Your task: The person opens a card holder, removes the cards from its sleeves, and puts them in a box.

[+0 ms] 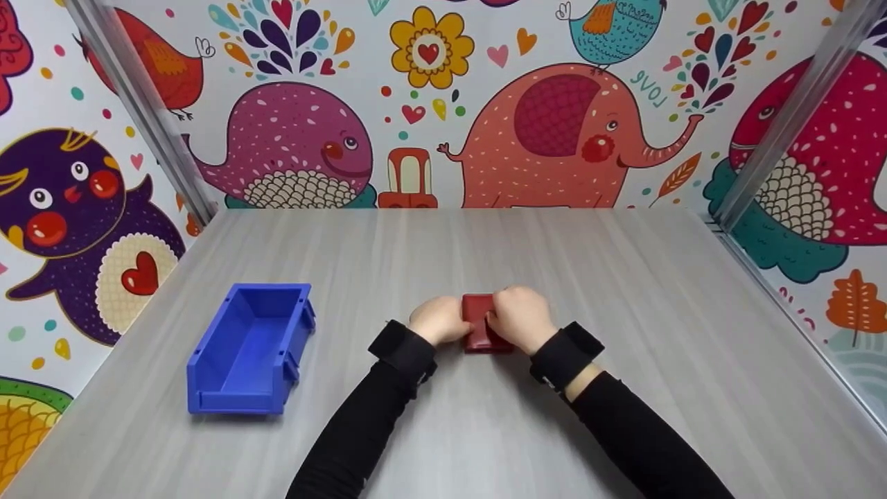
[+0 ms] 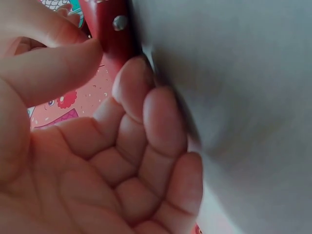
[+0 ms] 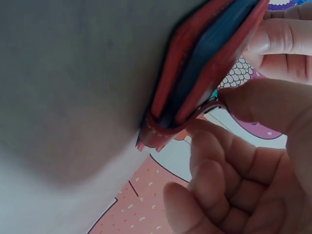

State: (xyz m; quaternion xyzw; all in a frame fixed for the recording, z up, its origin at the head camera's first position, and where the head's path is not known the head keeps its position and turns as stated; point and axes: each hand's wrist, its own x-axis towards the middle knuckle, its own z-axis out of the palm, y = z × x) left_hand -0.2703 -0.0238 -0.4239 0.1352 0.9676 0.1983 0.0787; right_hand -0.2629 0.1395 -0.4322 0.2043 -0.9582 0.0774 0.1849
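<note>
A small red leather wallet [image 1: 478, 336] lies on the table between my two hands. My left hand [image 1: 438, 320] holds its left edge, the thumb on the cover and curled fingers at the side. A silver snap stud [image 2: 120, 22] shows on the wallet in the left wrist view. On the other side, my right hand [image 1: 523, 319] pinches the wallet's strap [image 3: 213, 104] between thumb and index finger. In the right wrist view the wallet's layers stand slightly apart, with a dark blue inside [image 3: 195, 63]. The strap's far end is hidden by the fingers.
To the left of my arms stands a blue plastic bin [image 1: 239, 400], its low front toward me. The light wood-grain table [image 1: 443, 242] ends at a back wall [image 1: 416, 111] printed with cartoon animals. Metal posts [image 1: 149, 111] stand at the corners.
</note>
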